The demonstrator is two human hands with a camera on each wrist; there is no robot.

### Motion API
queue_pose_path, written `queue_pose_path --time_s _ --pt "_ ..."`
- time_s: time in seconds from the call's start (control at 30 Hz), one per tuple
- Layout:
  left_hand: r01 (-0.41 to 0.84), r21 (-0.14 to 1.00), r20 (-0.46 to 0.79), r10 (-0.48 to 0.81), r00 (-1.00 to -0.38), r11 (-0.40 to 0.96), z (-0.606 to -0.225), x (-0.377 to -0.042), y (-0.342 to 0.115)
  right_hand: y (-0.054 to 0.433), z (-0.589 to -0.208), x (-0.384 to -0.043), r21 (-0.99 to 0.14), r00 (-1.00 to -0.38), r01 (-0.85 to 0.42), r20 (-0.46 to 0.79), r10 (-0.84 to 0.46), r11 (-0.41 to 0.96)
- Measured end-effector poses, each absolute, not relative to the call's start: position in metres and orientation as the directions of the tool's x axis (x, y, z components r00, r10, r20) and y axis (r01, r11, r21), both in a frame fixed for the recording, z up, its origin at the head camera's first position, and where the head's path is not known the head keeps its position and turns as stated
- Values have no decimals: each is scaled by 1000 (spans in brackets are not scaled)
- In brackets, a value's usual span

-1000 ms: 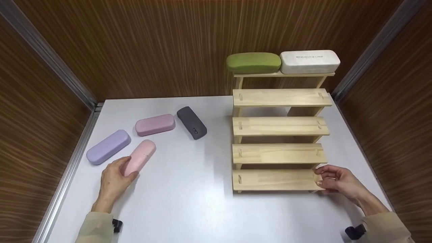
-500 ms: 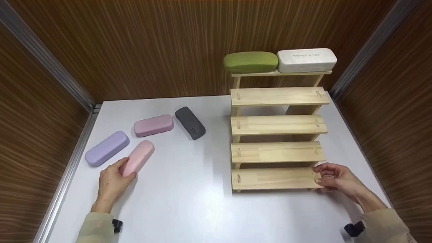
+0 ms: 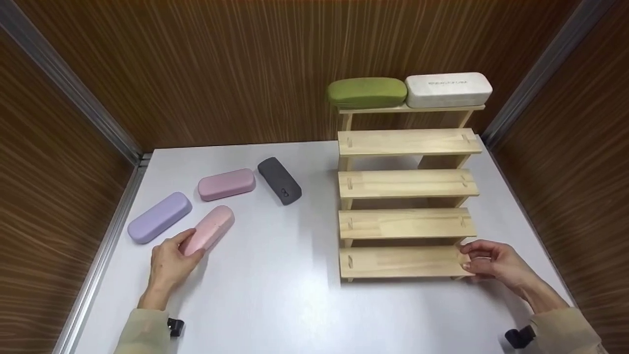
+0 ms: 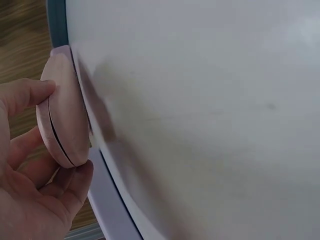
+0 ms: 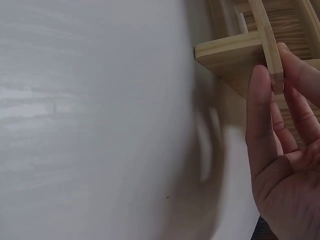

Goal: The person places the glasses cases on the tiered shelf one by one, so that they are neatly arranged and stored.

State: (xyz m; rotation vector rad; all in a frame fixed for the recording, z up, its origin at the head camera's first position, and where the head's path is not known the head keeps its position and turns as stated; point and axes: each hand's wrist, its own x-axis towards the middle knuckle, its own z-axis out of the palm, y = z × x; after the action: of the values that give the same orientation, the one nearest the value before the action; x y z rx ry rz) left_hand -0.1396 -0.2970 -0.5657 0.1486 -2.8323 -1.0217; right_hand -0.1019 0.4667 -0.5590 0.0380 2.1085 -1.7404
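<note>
My left hand [image 3: 169,263] grips the near end of a light pink glasses case [image 3: 211,228], thumb on one side and fingers on the other. In the left wrist view the seam of this glasses case [image 4: 65,110] shows between thumb and fingers. On the right, my right hand [image 3: 501,268] pinches the right end of the lowest step of a wooden tiered shelf [image 3: 403,262]. The right wrist view has the step's board [image 5: 270,45] between thumb and fingers. A lavender glasses case [image 3: 159,218] lies just left of the pink one.
A mauve glasses case [image 3: 227,184] and a dark grey one [image 3: 279,181] lie farther back on the white table [image 3: 275,295]. Green [image 3: 367,92] and white [image 3: 448,90] glasses cases stand on the shelf's top step. Wood-patterned panels [image 3: 221,73] enclose the back and sides.
My left hand and the light pink glasses case have shifted slightly to the right, away from the lavender case. The right hand keeps its hold on the shelf.
</note>
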Motion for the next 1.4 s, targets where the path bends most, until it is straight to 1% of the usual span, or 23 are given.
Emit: queue_pose_path --time_s 0.1,0.23,0.47,0.67,0.97,1.23,1.4 --pt "-28 647 108 -128 -986 762 -563 -141 -294 471 -561 -100 -941 -922 273 -316 -224 201" --pt "3 643 149 -122 -981 765 -555 -142 -289 476 -562 -99 -952 -923 261 -295 -246 162" --pt "42 675 166 -95 -982 737 -534 -142 -276 481 -563 -100 -955 -909 274 -295 -294 110" --pt "143 696 220 -20 -975 704 -512 -145 -260 484 -563 -101 -954 -905 289 -301 -300 85" --pt "231 732 232 85 -969 641 -482 -156 -236 483 -566 -102 -960 -908 271 -281 -311 76" --pt "310 694 242 196 -950 649 -462 -168 -216 486 -565 -103 -959 -893 282 -275 -356 35" --pt "359 675 254 253 -933 645 -451 -176 -205 485 -565 -103 -961 -897 270 -274 -346 62"
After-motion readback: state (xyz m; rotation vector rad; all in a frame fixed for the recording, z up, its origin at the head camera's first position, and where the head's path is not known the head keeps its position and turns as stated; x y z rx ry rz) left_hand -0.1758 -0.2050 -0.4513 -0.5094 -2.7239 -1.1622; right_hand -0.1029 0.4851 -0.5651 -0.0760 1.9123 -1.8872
